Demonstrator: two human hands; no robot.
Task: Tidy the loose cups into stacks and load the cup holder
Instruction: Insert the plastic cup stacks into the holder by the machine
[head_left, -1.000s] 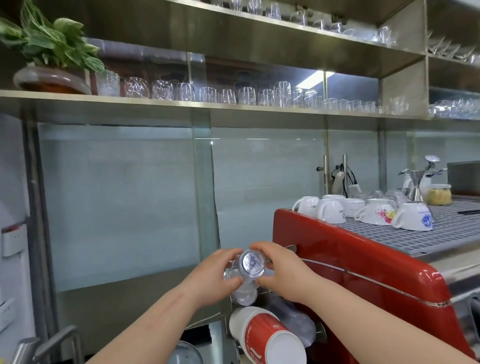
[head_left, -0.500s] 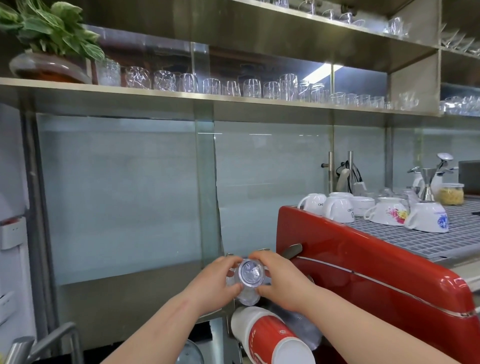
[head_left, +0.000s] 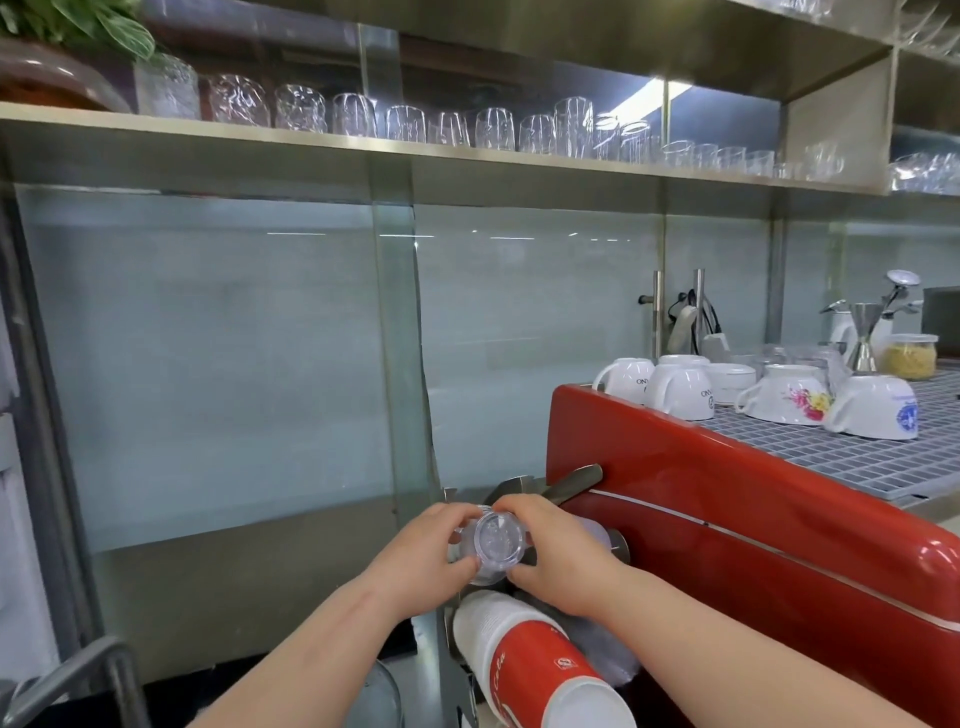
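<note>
A stack of clear plastic cups (head_left: 497, 541) points base-first at me, lying in an upper slot of the metal cup holder (head_left: 511, 487). My left hand (head_left: 423, 558) grips its left side and my right hand (head_left: 553, 558) grips its right side. Below it, a stack of red-and-white paper cups (head_left: 530, 660) juts out of a lower slot. Beside that, to the right, lies another clear cup stack (head_left: 605, 657), partly hidden by my right forearm.
The red espresso machine (head_left: 727, 519) stands right against the holder, with upturned white mugs (head_left: 680, 392) on its grey grille. A glass panel (head_left: 400, 338) rises just left. A shelf of glasses (head_left: 405, 122) runs overhead. A metal handle (head_left: 78, 675) sits bottom left.
Both hands with the clear cup stack have stayed on the holder's upper slot, sliding slightly inward; my view has tilted and shifted a little, moving the scene rightward and the shelves upward.
</note>
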